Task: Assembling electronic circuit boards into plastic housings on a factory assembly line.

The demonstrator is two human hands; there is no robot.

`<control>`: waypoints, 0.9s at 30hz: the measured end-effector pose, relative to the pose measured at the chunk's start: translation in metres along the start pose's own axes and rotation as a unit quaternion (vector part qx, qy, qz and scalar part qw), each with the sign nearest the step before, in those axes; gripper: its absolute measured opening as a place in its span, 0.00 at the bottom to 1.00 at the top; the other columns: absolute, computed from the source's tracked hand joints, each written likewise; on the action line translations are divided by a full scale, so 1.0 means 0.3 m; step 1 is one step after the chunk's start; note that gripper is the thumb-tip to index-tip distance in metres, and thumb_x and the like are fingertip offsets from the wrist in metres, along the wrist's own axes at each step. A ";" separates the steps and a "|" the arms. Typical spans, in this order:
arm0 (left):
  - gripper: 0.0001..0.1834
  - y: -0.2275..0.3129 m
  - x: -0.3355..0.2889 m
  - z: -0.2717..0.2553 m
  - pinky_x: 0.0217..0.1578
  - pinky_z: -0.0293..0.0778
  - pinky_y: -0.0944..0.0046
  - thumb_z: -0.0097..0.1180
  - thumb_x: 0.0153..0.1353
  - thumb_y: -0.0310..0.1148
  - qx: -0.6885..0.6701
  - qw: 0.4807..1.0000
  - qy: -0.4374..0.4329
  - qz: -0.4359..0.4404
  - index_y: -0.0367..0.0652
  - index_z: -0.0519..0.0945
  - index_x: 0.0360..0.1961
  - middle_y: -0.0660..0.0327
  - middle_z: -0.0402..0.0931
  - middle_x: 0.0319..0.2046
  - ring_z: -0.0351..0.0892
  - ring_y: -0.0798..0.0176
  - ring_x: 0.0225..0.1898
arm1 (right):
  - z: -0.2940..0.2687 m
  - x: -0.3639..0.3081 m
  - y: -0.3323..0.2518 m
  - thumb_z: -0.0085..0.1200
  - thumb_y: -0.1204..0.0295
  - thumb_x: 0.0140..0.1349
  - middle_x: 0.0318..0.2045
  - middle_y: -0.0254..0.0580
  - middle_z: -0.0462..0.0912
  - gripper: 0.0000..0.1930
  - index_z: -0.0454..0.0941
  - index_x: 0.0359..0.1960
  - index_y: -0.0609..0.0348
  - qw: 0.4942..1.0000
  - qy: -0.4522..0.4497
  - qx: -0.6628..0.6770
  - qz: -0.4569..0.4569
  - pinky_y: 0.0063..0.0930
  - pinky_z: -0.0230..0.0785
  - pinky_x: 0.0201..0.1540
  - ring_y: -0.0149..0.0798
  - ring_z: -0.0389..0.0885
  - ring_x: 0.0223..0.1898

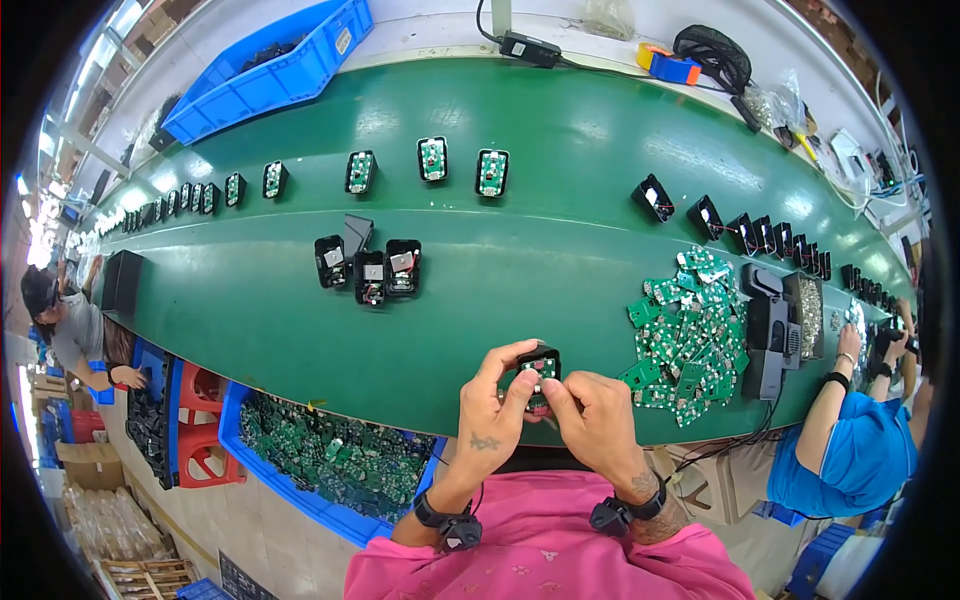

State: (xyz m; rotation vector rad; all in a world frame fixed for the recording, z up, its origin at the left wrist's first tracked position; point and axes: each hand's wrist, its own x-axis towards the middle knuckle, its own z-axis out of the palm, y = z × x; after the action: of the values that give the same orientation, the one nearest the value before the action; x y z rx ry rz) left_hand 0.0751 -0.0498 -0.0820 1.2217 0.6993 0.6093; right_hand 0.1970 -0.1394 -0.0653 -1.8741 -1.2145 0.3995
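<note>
Close to my body, over the front of the green bench, both hands meet at a small black plastic housing (541,363) with a green circuit board in it. My left hand (490,405) is wrapped round its left side, thumb pressed on the board. My right hand (600,415) is closed at the right side, its thumb on the board's lower edge. My fingers hide the housing's underside. To the right lies a heap of loose green circuit boards (690,335). Left of my hands stand a few black housings (403,262) with silvery blocks and red wires inside.
Along the bench (520,240), a row of board-fitted housings (433,159) runs left; housings with red wires (654,198) run right. A black device (767,330) stands beyond the heap. Blue crates hold dark parts (275,75) and boards (330,450). Co-workers sit left (80,330) and right (850,445).
</note>
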 end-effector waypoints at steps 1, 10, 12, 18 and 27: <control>0.18 0.000 0.001 -0.003 0.28 0.84 0.73 0.49 0.72 0.31 0.027 1.000 0.005 0.005 0.38 0.71 0.60 0.55 0.76 0.49 0.80 0.69 0.44 | 0.001 0.000 -0.002 0.60 0.69 0.64 0.17 0.45 0.74 0.16 0.73 0.20 0.63 1.000 -0.001 0.004 0.000 0.38 0.61 0.20 0.44 0.73 0.16; 0.18 -0.032 0.010 -0.003 0.19 0.75 0.76 0.48 0.73 0.32 -0.019 0.999 0.006 0.028 0.37 0.70 0.61 0.58 0.79 0.42 0.79 0.74 0.26 | 0.013 0.015 -0.035 0.54 0.69 0.69 0.30 0.50 0.83 0.20 0.70 0.59 0.65 0.994 -0.027 0.086 0.059 0.35 0.75 0.30 0.43 0.83 0.25; 0.19 -0.038 0.013 -0.009 0.18 0.74 0.76 0.47 0.73 0.32 -0.001 0.999 0.012 0.041 0.37 0.70 0.61 0.57 0.78 0.42 0.78 0.74 0.24 | 0.017 0.015 -0.038 0.52 0.69 0.70 0.31 0.51 0.84 0.23 0.68 0.63 0.65 0.995 -0.046 0.067 0.058 0.36 0.75 0.32 0.43 0.84 0.27; 0.18 0.025 0.010 -0.001 0.17 0.74 0.76 0.46 0.74 0.31 0.019 1.000 -0.004 0.015 0.38 0.69 0.62 0.56 0.78 0.40 0.76 0.74 0.20 | 0.061 0.007 0.012 0.49 0.73 0.70 0.27 0.37 0.77 0.23 0.67 0.66 0.58 0.964 -0.019 0.245 0.096 0.26 0.70 0.33 0.27 0.74 0.28; 0.17 0.028 0.019 -0.009 0.17 0.72 0.72 0.45 0.74 0.30 0.028 0.999 0.003 0.031 0.38 0.71 0.61 0.56 0.79 0.35 0.76 0.72 0.18 | 0.106 0.015 -0.005 0.51 0.74 0.70 0.32 0.38 0.79 0.23 0.66 0.66 0.58 0.947 0.029 0.313 0.067 0.25 0.71 0.36 0.27 0.75 0.32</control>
State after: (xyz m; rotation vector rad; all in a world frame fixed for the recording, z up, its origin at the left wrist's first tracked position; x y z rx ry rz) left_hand 0.0765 -0.0419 -0.0752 1.2983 0.6899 0.6488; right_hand 0.1776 -0.1199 -0.0821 -1.4012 -0.7923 0.7057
